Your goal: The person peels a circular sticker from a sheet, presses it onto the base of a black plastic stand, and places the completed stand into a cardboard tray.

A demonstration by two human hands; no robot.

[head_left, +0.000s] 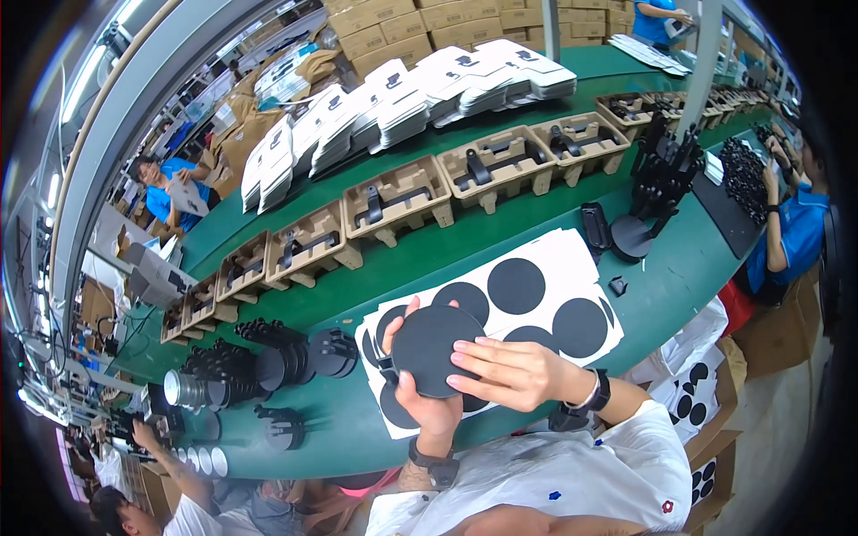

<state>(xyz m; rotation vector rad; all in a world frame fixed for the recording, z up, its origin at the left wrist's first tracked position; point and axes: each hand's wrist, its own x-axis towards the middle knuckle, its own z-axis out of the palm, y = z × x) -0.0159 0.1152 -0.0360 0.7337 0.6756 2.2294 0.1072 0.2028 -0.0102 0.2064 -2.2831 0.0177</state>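
A factory assembly line: a long green conveyor belt (500, 228) carries a row of moulded pulp trays (398, 198) with black parts in them, stacks of flat white boxes (402, 103) lie along its far side, brown cartons (393, 22) are piled behind, and workers in blue shirts (795, 232) stand at stations beside the belt

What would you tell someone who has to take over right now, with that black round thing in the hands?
Left hand: grip around the black round disc, holding it up from below.
Right hand: fingers flat on the disc's right side.
Under the hands: white sheets printed with black circles, on the green table.
Beyond them: a row of brown trays with black parts inside.
Done: the disc is off the table.
Left: it is not set down anywhere yet.
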